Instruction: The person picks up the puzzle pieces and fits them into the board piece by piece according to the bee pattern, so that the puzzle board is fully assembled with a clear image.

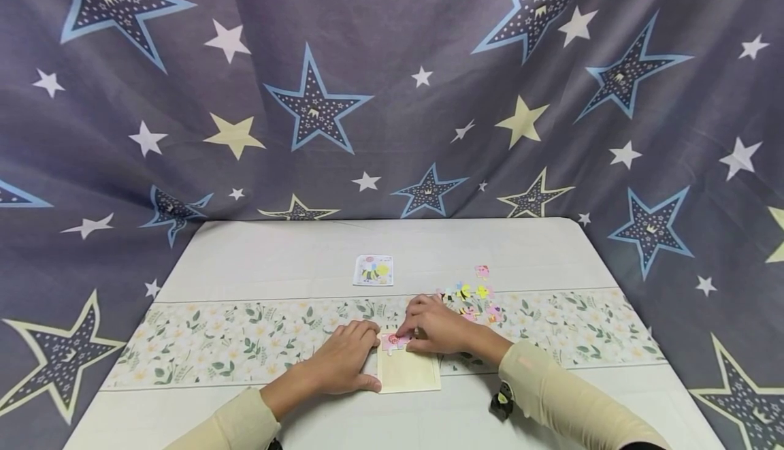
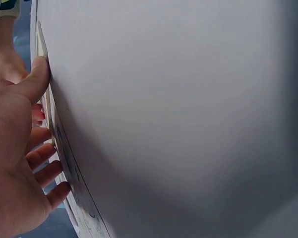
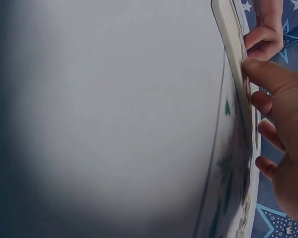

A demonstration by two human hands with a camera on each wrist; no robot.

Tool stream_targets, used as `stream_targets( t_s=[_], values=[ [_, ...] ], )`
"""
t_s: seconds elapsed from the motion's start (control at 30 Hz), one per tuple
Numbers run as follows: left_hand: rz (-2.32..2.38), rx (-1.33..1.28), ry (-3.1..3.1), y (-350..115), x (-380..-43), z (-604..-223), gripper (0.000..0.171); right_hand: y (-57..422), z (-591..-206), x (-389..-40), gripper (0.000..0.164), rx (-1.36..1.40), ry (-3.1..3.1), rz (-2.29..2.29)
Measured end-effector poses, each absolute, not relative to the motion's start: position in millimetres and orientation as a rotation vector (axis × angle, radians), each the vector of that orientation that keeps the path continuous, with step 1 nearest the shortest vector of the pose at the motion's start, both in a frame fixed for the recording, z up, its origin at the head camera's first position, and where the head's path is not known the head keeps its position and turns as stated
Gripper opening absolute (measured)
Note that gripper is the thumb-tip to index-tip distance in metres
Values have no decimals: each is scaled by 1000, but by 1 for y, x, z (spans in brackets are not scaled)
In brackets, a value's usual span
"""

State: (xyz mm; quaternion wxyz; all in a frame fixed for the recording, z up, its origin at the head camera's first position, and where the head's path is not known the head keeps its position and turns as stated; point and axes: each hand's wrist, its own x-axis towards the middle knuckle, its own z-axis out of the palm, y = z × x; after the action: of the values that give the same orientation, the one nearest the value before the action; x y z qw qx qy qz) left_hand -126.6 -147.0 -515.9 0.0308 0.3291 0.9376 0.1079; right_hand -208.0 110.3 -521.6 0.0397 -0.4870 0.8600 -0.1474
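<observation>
A shallow pale puzzle tray [image 1: 409, 372] lies on the table, with pink puzzle pieces [image 1: 392, 342] fitted along its far left part. My left hand [image 1: 346, 361] rests at the tray's left side, its thumb against the near left edge and its fingers reaching the far left corner. Over the far end, my right hand [image 1: 442, 327] bends its index finger and thumb around a pink piece at the top row; the hand covers much of that piece. In the right wrist view, the right thumb [image 3: 260, 72] lies at the rim of the tray [image 3: 233, 42].
Several loose puzzle pieces [image 1: 482, 291] lie beyond the right hand, a pink one [image 1: 482, 271] farthest off. A bee picture card [image 1: 373, 270] lies behind the tray. The white table [image 1: 275, 259] has a floral band across it, and a starry curtain [image 1: 380, 130] hangs behind.
</observation>
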Motion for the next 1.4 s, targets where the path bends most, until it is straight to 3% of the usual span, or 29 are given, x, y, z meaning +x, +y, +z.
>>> stream_targets(
  t_s=[0.67, 1.0, 1.4],
  values=[
    [320, 993, 2869, -148, -127, -513, 73, 110, -515, -214, 31, -1457, 2633, -508],
    [334, 976, 2864, -147, -127, -514, 74, 138, -509, -248, 24, -1457, 2696, -702],
    [349, 996, 2868, -147, -126, -515, 75, 187, -503, -277, 27, -1145, 2796, -734]
  ],
)
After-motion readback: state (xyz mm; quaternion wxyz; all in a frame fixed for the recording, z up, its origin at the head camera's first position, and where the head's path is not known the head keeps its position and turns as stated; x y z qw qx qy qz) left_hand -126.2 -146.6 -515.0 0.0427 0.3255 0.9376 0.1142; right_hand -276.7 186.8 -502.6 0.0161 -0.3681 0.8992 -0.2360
